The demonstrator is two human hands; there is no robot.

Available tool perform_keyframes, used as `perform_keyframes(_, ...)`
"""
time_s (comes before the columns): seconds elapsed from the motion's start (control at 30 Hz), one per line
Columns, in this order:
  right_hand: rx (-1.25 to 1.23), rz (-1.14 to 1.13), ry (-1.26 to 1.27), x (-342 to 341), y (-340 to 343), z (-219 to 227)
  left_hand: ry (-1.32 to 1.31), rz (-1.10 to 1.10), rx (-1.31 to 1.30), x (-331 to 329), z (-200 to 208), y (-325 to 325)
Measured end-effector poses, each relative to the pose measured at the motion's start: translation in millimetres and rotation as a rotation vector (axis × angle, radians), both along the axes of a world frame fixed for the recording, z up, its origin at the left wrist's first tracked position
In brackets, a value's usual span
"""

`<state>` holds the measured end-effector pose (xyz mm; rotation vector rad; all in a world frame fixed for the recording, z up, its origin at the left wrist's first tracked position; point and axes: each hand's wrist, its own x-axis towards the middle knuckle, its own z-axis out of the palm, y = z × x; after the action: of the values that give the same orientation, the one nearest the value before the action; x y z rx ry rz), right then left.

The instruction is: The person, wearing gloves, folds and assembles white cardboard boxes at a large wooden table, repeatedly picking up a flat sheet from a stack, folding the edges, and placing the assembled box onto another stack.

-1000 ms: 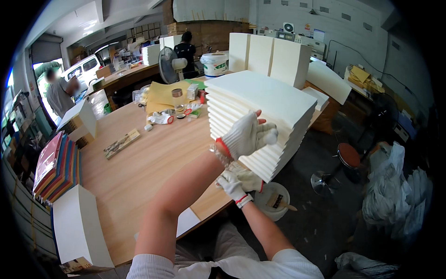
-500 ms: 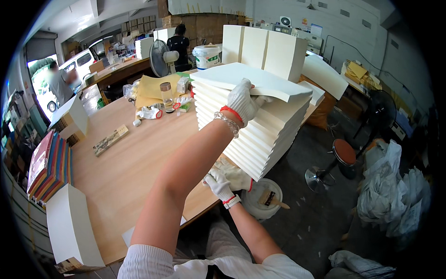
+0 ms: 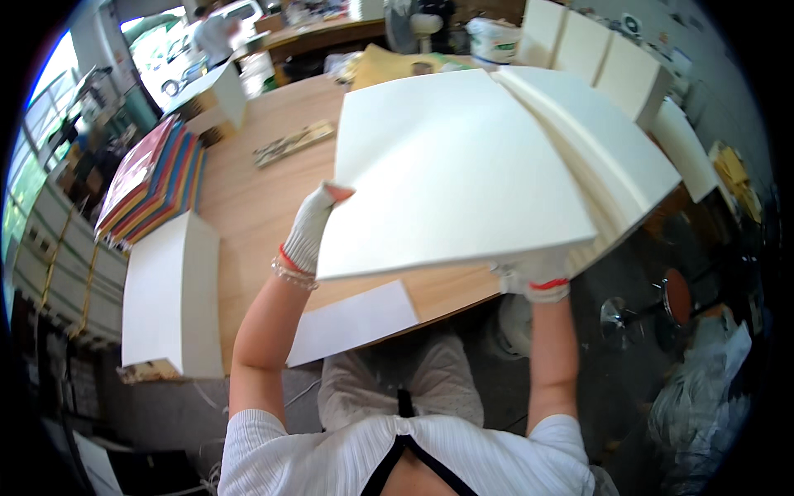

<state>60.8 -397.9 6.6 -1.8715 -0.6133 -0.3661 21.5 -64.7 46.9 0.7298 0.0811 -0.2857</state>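
Observation:
A large, thick sheaf of white paper (image 3: 447, 174) is held tilted in front of me, above the near part of the wooden table (image 3: 240, 194). My left hand (image 3: 311, 225), in a white knit glove with its thumb tip bare, grips the sheaf's left edge, thumb on top. Under the near right corner, my gloved right hand (image 3: 533, 279) supports it, its fingers partly hidden and blurred. Right behind the sheaf stands the tall stack of white paper (image 3: 608, 136), largely covered by it. A flat white sheet (image 3: 356, 321) lies at the table's front edge.
A white paper block (image 3: 198, 293) and a pile of coloured boards (image 3: 153, 182) line the table's left side. A narrow printed strip (image 3: 294, 143) lies farther back. To the right are a round stool (image 3: 676, 296) and plastic bags (image 3: 703, 397). A bucket (image 3: 494, 41) stands at the back.
The top sheaf has come off the tall stack and moved left toward me. My left hand shifted to its left edge; my right hand left the loose glove and came under it. My view turned left.

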Motion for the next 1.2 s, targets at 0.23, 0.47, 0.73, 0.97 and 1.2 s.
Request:
perform_keyframes(0.23,-0.054,0.46,0.724,38.9,103.6,-41.8,0.062,0.248,0.331,-74.4,-108.8,134.8)
perform_keyframes(0.47,-0.098,0.435,0.776,46.1,160.1,-111.3,0.206,0.229,0.883,-94.2,-121.1,164.2)
perform_keyframes(0.73,-0.129,0.463,0.741,58.0,169.4,-121.9,0.225,0.312,0.966,-95.6,-147.9,178.5)
perform_keyframes(0.97,-0.285,0.372,0.624,62.9,161.2,-129.5,0.204,0.371,1.711,-169.8,-115.8,107.2)
perform_keyframes(1.2,-0.378,0.355,0.687,56.3,168.2,-105.4,-0.04,0.586,1.705,-213.2,-161.9,71.7)
